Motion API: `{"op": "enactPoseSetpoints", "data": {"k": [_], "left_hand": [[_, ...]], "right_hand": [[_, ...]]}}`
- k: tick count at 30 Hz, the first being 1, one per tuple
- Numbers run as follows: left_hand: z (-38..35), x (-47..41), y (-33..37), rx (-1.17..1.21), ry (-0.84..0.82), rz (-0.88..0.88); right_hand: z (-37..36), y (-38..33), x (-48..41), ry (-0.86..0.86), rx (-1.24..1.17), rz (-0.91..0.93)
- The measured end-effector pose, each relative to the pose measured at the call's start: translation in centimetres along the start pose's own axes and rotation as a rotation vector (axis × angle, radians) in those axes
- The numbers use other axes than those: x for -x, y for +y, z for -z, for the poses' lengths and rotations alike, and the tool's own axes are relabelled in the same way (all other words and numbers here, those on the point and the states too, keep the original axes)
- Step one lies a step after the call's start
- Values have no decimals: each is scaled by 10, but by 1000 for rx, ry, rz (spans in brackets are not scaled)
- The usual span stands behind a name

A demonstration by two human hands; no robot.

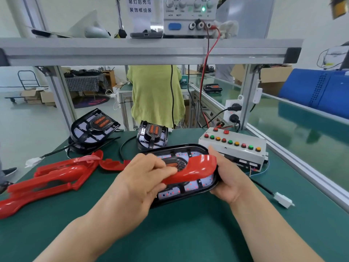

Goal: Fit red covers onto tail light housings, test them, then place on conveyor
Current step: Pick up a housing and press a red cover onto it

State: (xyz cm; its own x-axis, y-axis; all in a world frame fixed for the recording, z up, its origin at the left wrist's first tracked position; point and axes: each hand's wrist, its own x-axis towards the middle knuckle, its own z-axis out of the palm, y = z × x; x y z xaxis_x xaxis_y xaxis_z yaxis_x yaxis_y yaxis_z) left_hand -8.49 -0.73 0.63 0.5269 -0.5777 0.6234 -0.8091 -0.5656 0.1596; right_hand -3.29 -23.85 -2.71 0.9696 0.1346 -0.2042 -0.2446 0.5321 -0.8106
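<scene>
A black tail light housing (190, 188) with white LED panels lies tilted in front of me over the green table. A glossy red cover (196, 170) sits across its upper face. My left hand (143, 178) grips the cover's left end, thumb on top. My right hand (226, 178) holds the housing's right edge, fingers curled under it. The housing's cable runs right to a white plug (283, 200).
Several red covers (52, 176) lie at the left. Two more housings (94, 127) (153, 135) stand behind. A white test box (234, 146) with coloured buttons is at the right, the conveyor (302, 129) beyond it. A person in a green top stands behind the bench.
</scene>
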Motion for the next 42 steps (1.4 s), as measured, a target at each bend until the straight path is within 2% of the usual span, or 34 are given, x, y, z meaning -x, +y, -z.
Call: {"op": "enactPoseSetpoints", "data": {"k": [15, 24, 33, 38, 42], "left_hand": [[-5, 2, 8, -54, -136, 9], [-3, 2, 6, -55, -163, 21], [-9, 3, 8, -39, -165, 28], [-2, 3, 3, -29, -154, 7], [1, 2, 3, -43, -140, -2]], "right_hand": [[-10, 1, 5, 42, -12, 26], [-8, 3, 3, 26, -13, 39], [-6, 2, 4, -99, 36, 74], [-3, 1, 3, -18, -1, 44], [-2, 0, 2, -29, -9, 43]]}}
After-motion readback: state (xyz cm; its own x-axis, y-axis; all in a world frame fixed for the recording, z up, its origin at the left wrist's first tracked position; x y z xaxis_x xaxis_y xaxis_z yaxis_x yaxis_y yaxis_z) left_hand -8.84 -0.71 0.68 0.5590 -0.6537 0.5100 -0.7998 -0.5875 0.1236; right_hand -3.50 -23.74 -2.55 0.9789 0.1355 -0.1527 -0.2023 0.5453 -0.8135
